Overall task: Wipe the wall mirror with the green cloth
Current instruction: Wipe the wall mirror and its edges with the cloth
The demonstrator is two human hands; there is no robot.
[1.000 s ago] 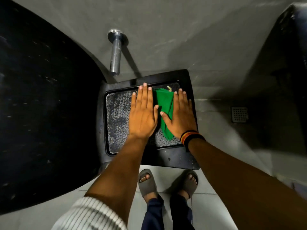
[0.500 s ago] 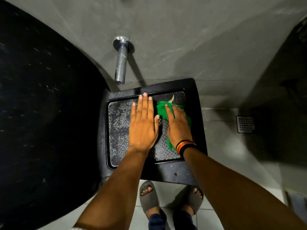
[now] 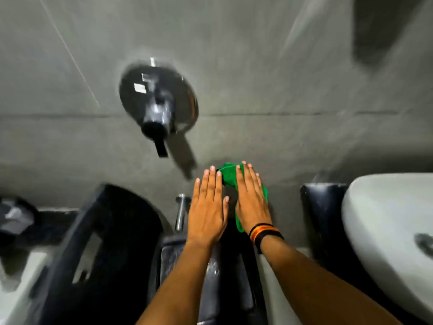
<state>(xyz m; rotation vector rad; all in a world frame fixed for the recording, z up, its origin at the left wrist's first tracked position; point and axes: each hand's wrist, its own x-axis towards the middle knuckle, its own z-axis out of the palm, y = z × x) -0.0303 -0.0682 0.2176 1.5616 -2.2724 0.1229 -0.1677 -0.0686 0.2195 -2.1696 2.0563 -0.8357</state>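
The green cloth is bunched under my right hand, which lies flat over it with fingers extended; green shows past the fingertips and along the outer edge of the palm. A striped band sits on that wrist. Just left of it, my left hand is flat and open and holds nothing. Both hands are raised in front of the grey tiled wall. No wall mirror is in view.
A round chrome wall fitting with a lever is on the wall up and to the left. A chrome spout sticks out beside my left hand. The black stool is below my forearms, a white basin at right, a dark curved object at left.
Both hands have lifted off the black stool, and the green cloth has come up with the right hand. The view has swung up from the floor to the wall and is blurred.
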